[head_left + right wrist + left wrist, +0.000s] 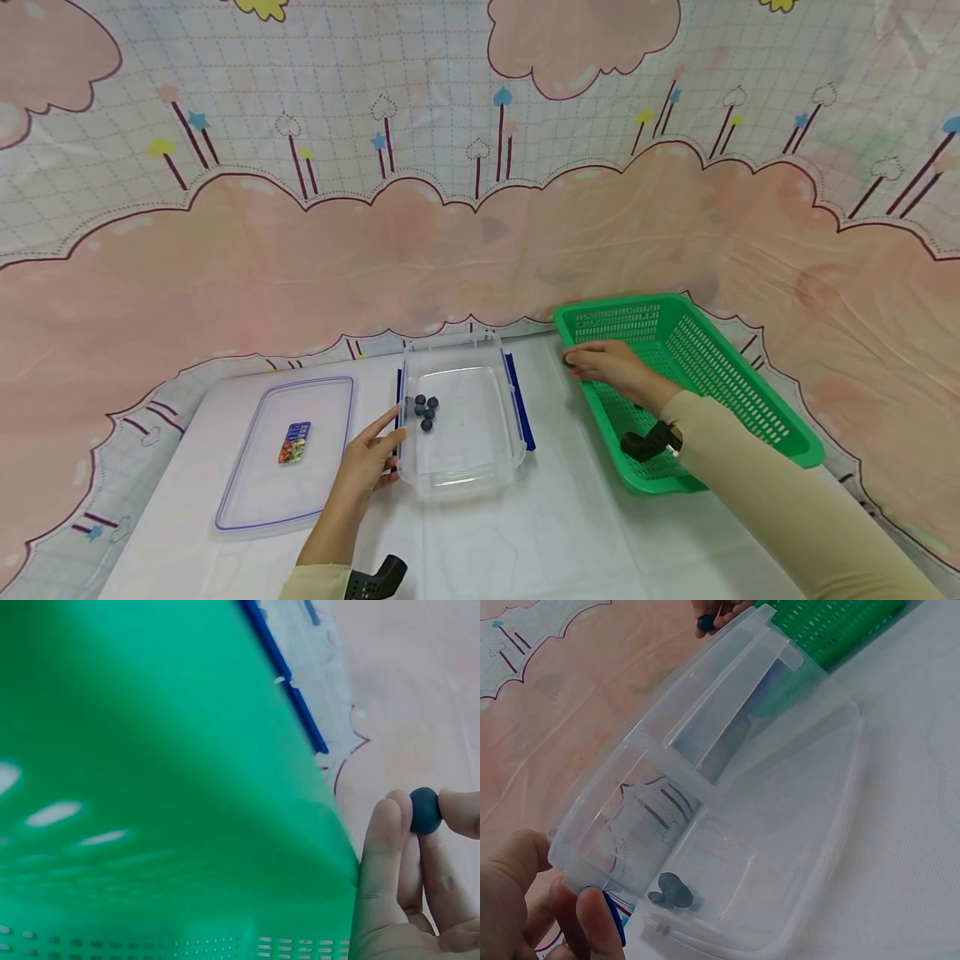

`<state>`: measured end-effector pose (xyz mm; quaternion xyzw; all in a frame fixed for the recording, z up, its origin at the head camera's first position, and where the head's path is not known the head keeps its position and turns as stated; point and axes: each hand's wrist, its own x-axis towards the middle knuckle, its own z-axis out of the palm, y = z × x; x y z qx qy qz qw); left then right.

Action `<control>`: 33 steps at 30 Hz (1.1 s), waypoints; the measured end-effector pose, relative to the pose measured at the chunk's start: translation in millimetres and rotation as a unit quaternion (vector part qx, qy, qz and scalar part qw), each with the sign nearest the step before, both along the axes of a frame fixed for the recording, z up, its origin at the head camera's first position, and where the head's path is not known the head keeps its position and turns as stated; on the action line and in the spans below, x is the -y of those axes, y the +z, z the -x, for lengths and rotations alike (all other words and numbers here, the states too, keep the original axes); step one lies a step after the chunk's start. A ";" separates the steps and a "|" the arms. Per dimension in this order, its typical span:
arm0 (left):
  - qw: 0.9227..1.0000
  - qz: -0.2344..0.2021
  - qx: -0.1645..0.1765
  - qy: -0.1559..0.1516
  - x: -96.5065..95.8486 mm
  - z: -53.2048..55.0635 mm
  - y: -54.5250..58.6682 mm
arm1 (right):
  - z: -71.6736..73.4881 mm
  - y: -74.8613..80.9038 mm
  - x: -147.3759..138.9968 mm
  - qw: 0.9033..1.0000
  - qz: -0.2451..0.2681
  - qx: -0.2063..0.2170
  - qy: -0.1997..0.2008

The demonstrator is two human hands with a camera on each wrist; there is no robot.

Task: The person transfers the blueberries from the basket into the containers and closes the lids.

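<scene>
My right hand (611, 367) pinches a small dark blue ball (425, 811) between thumb and fingertips, just over the left rim of the green basket (738, 392). The left hand (369, 457) holds the left side of a clear plastic container (472, 425), its fingers around the wall beside a blue latch (615, 916). Several similar dark balls (427, 413) lie grouped on the container's floor near that side. From the left wrist, they look like one clump, and the right hand (739, 609) appears beyond the far wall.
A clear lid (255, 492) with a blue edge and a colourful label (295, 442) lies flat left of the container. Another blue latch (521, 404) hangs out on the container's right side. White cloth covers the table (480, 550), and a patterned curtain (420, 258) hangs behind.
</scene>
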<state>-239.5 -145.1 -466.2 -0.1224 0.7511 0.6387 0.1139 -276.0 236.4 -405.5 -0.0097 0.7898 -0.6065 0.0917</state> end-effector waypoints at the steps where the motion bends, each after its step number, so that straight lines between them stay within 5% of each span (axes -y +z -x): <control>1: 1.000 0.000 0.000 0.000 0.1 -0.1 0.1 | 0.4 0.4 0.8 1.000 0.001 0.000 0.002; 19: 1.000 -0.004 0.003 0.003 1.5 0.1 -0.9 | 14.0 -0.3 18.0 0.997 0.075 0.018 0.009; 33: 1.000 -0.007 0.003 0.009 0.1 0.6 -1.3 | 23.8 -3.0 41.2 0.996 0.084 0.024 0.019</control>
